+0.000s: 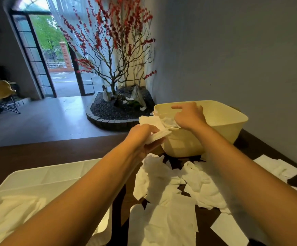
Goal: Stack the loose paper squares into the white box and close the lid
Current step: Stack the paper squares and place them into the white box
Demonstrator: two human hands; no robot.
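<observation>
Paper squares [163,194] lie loose in an overlapping heap on the dark counter [37,157] at 6 o'clock of the white box [220,126]; more lie at 4 o'clock of it. An exact count cannot be made; well over ten are visible. One box stands at the far counter edge, open. One flat white panel [43,178], probably the lid, lies at 8 o'clock of the box.

The step in hand is loading. The left hand [144,137] grips a small stack of squares [157,129] at the near rim. The right hand [188,115] rests over the rim with fingers curled on the paper there; whether it grips or only presses cannot be told.

The next move probably calls for lowering the stack flat into the box and releasing it, then gathering the remaining heap.
</observation>
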